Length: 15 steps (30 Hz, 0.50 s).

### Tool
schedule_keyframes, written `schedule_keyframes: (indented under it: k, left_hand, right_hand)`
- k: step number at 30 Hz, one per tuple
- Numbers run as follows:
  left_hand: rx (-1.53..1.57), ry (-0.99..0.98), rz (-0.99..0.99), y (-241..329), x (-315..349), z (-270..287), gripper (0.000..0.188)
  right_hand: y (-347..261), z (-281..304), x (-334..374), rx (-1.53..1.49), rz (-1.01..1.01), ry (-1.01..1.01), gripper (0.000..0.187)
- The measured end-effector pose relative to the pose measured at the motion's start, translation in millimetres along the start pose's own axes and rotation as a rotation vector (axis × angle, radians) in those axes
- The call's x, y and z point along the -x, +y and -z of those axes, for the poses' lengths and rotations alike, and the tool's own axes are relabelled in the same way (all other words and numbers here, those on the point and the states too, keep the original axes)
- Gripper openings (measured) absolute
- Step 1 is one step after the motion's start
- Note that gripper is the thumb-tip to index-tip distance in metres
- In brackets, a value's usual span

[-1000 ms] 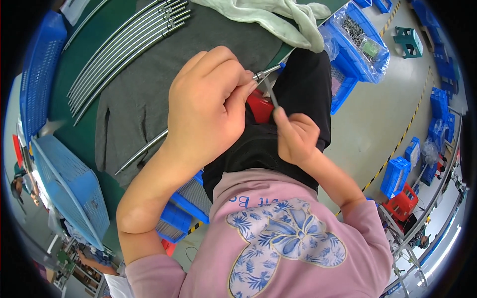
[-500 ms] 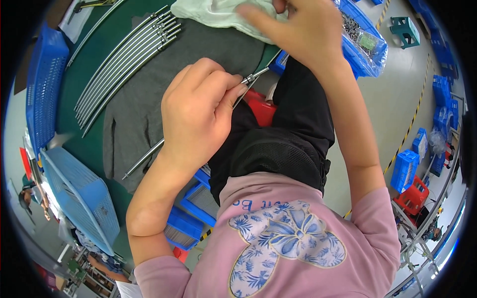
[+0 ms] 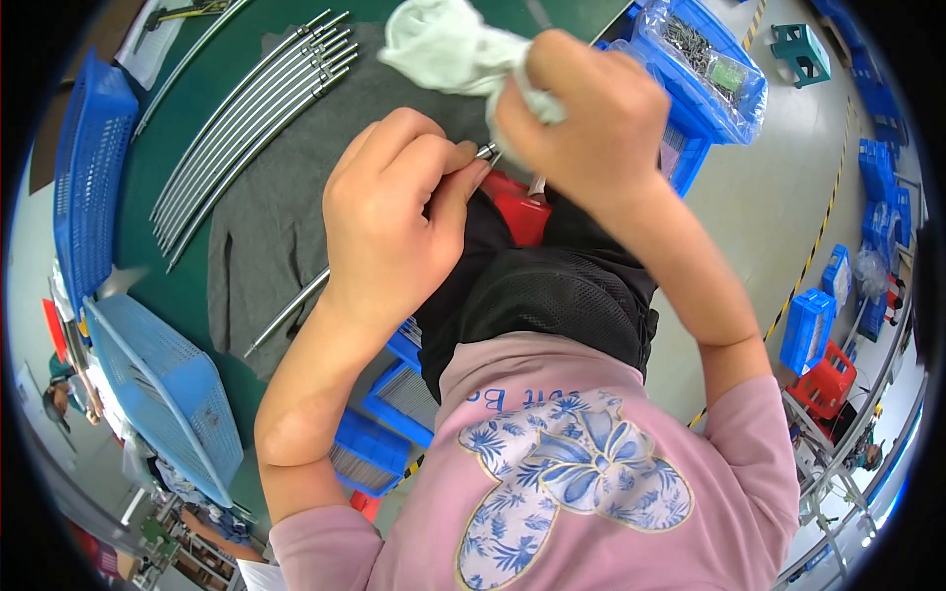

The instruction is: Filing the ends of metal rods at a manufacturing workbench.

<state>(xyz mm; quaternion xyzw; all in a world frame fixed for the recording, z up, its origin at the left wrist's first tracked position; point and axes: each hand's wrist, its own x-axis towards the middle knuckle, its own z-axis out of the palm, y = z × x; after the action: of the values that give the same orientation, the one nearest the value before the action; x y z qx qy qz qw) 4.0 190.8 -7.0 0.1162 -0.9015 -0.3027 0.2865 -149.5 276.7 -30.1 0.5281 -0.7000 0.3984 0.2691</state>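
My left hand [image 3: 399, 202] is closed around a thin metal rod [image 3: 288, 311], pinching it near its collared end between thumb and fingers. The rod's other end slants out past my left forearm, over the grey cloth [image 3: 266, 222]. In my right hand [image 3: 586, 118] a white cloth [image 3: 434, 44] is bunched up, and it hangs out toward the far side. That hand is beside the rod's collared end; whether the cloth touches the rod is hard to see. Several similar metal rods [image 3: 241, 128] lie side by side on the grey cloth and the green table [image 3: 143, 231].
Blue perforated baskets [image 3: 94, 177] stand along the table's left side. A blue bin [image 3: 695, 59] with small metal parts in plastic is at the far right. Blue trays [image 3: 367, 448] sit below the table edge near my left arm. A green stool [image 3: 800, 54] stands on the floor.
My right hand has taken up the white cloth from the table and brought it nearer to the rod's end. My left hand still pinches the rod, almost in place.
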Motion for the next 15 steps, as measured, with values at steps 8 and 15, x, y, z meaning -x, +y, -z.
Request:
schedule_keyframes:
  k: [8, 15]
  left_hand:
    - [-0.007, -0.001, -0.01, 1.4, -5.8, -3.7, 0.014]
    - [-0.191, -0.124, -0.051, 8.8, 6.0, -6.7, 0.014]
  right_hand:
    - [-9.4, 3.3, -2.0, -0.107, 0.026, -0.121, 0.021]
    - [56.6, 3.6, -38.0, -0.032, -0.188, -0.127, 0.021]
